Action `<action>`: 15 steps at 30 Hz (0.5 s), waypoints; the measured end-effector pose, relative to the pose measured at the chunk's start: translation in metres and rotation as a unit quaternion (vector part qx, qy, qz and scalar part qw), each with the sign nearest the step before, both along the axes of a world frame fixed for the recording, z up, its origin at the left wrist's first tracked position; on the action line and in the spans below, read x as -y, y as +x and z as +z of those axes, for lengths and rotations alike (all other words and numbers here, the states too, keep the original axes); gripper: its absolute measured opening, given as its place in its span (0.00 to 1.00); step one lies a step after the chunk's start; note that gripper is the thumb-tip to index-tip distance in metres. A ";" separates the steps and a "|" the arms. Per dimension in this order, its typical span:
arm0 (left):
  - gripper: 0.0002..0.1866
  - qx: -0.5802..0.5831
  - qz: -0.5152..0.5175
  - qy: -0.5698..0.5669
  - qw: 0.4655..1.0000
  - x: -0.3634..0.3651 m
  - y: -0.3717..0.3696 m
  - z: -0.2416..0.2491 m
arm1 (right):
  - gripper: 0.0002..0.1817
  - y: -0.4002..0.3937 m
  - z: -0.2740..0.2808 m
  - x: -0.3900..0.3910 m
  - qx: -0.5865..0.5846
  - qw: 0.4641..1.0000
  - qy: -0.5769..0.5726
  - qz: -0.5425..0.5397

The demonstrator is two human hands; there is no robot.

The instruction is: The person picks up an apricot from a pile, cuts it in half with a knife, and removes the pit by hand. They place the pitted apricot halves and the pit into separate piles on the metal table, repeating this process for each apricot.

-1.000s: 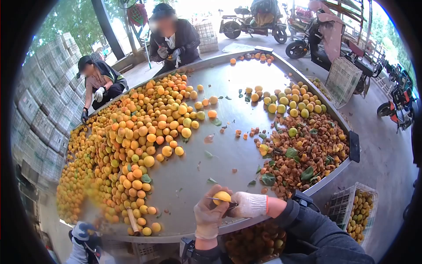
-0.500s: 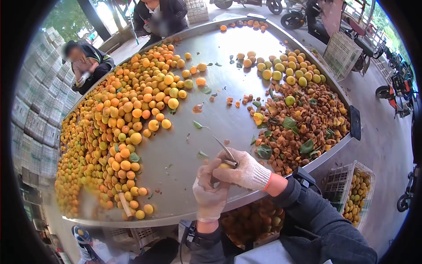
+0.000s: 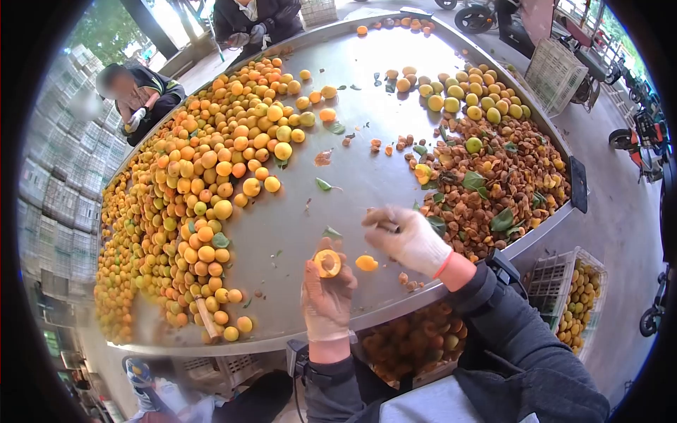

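Observation:
My left hand (image 3: 328, 295), in a pale work glove, grips an opened apricot half (image 3: 326, 264), its hollow cut side facing up. Just right of it, close over the tray edge, is a loose orange apricot piece (image 3: 366, 263). My right hand (image 3: 403, 240), gloved and slightly blurred, is raised over the metal table (image 3: 296, 243) with its fingers curled round the knife; only a small dark part shows, and the blade is mostly hidden. A few brown pits (image 3: 409, 283) lie below it near the rim.
Whole apricots (image 3: 204, 180) heap along the left side. To the right lies a pile of brown pits and leaves (image 3: 486, 190), with greenish apricots (image 3: 486, 95) behind. A fruit crate (image 3: 578, 296) stands at right, and another person (image 3: 137, 99) sits at far left.
My hands have moved apart, the right one up and to the right. The fruit held between them now shows as an opened half in my left hand, with a loose piece beside it.

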State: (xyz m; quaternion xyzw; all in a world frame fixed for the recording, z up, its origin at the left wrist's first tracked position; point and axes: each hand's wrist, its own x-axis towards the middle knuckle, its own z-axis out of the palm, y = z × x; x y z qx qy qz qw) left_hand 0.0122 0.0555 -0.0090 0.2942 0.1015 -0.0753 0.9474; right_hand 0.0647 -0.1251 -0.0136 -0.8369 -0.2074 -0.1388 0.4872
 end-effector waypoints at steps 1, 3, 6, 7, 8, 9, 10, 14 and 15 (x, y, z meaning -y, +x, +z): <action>0.28 -0.003 0.001 -0.001 1.000 0.002 -0.002 -0.001 | 0.11 -0.005 0.038 0.001 -0.184 0.964 0.191 -0.035; 0.28 -0.033 -0.033 0.013 0.999 0.008 -0.004 0.000 | 0.08 -0.009 0.072 0.000 -0.333 0.811 0.476 -0.069; 0.27 -0.061 -0.064 0.036 0.995 0.021 -0.006 -0.010 | 0.08 -0.016 0.076 -0.005 -0.224 0.749 0.621 -0.057; 0.27 -0.064 -0.070 0.036 0.995 0.026 -0.007 -0.011 | 0.08 -0.017 0.078 -0.007 -0.223 0.748 0.621 -0.063; 0.27 -0.078 -0.073 0.055 0.993 0.031 -0.008 -0.011 | 0.09 -0.019 0.082 -0.009 -0.211 0.754 0.617 -0.079; 0.26 -0.092 -0.075 0.074 0.990 0.035 -0.009 -0.010 | 0.09 -0.021 0.083 -0.009 -0.199 0.760 0.612 -0.094; 0.26 -0.093 -0.079 0.074 0.990 0.038 -0.010 -0.009 | 0.09 -0.023 0.081 -0.009 -0.199 0.759 0.613 -0.098; 0.26 -0.095 -0.081 0.118 0.985 0.050 -0.014 -0.010 | 0.09 -0.028 0.067 -0.005 -0.124 0.854 0.499 -0.076; 0.25 -0.067 -0.076 0.165 0.981 0.052 -0.015 -0.011 | 0.09 -0.029 0.065 -0.005 -0.093 0.878 0.465 -0.062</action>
